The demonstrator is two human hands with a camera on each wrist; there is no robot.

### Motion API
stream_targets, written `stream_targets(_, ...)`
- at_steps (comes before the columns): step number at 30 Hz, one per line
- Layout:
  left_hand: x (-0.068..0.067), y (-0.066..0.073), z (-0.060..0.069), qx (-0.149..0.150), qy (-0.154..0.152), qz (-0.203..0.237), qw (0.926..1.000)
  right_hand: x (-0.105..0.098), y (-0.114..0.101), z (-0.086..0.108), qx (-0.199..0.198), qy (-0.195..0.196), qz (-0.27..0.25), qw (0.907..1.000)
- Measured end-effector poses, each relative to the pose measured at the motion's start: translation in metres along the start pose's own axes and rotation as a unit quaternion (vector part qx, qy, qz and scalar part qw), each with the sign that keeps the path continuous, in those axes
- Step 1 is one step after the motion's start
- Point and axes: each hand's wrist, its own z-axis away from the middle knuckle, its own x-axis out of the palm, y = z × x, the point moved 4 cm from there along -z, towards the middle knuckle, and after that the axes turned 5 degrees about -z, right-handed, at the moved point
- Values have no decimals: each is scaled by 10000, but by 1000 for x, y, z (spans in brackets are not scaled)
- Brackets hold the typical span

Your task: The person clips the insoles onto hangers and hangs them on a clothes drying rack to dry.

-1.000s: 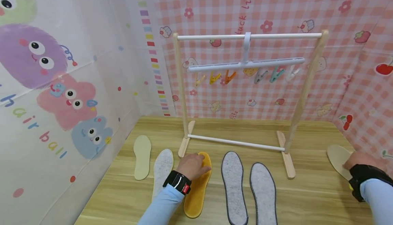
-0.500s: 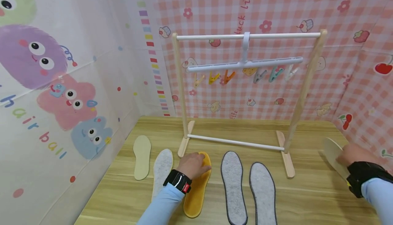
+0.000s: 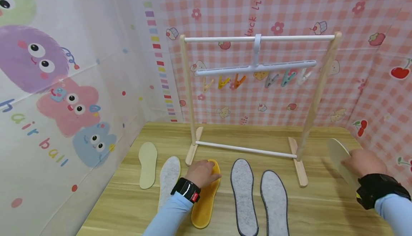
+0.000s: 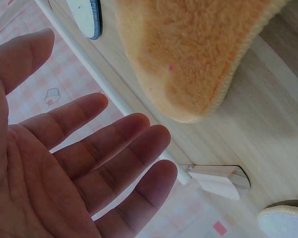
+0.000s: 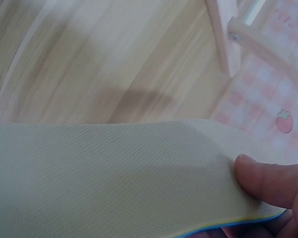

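Observation:
My right hand (image 3: 365,162) pinches a cream insole (image 3: 339,159) by one edge, and the insole is lifted and tilted over the table. The right wrist view shows the thumb lying on the face of this insole (image 5: 99,173), with a blue and yellow edge below and fingers partly hidden underneath. Over a yellow fluffy insole (image 3: 203,209) hovers my left hand (image 3: 200,174). In the left wrist view its fingers are spread and apart from that insole (image 4: 184,64). Left of it lie a grey felt insole (image 3: 170,175) and a small cream insole (image 3: 148,164).
Two grey insoles with dark edging, one (image 3: 243,193) beside the other (image 3: 274,200), lie at the front middle. Behind them stands a wooden rack (image 3: 313,111) carrying a light hanger (image 3: 255,68) with several coloured clips (image 3: 238,81). Patterned cloth covers the walls.
My right hand has raised the cream insole off the table, tilted it up, and carried it left. The left hand has stayed over the yellow insole.

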Motion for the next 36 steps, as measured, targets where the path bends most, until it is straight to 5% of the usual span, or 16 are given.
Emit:
stream_targets(12, 0, 0, 0, -64, -158, -36, 9998, 4, -35, 11, -921, 511, -180, 9943)
stream_targets(36, -5, 0, -4, -73, -146, -86, 9998, 24, -86, 36, -720, 966, -1101, 9866)
